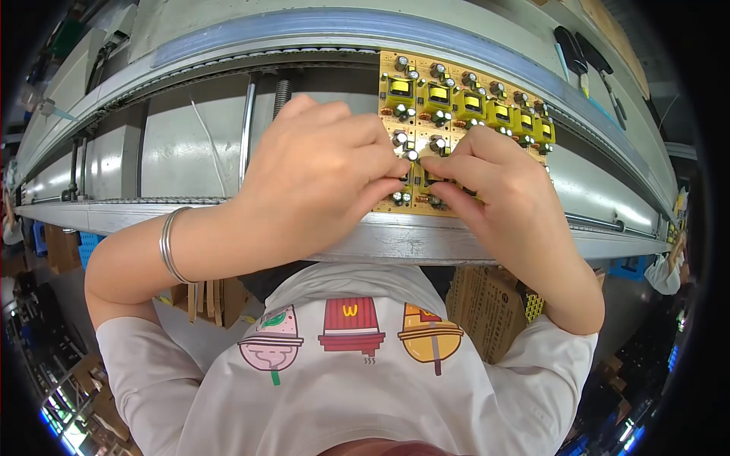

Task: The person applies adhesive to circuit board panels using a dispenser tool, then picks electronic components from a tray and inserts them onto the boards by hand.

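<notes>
A tan circuit board panel (420, 137) lies across the conveyor rails, bearing rows of yellow transformers (439, 94) and dark round capacitors. My left hand (327, 171), with a silver bangle on its wrist, reaches over the panel's left edge; thumb and forefinger are pinched at a part in the near row, mostly hidden by the fingertips. Just right of it, my right hand (498, 175) bends over the same row, its thumb and forefinger closed around a transformer that shows only in part. A small gap separates the two hands.
The near metal rail (395, 239) runs between my body and the panel. Behind it is the far rail with a chain (266, 55). Black-handled tools (582, 64) lie at the upper right. A cardboard box (487, 311) stands below the conveyor, right of my lap.
</notes>
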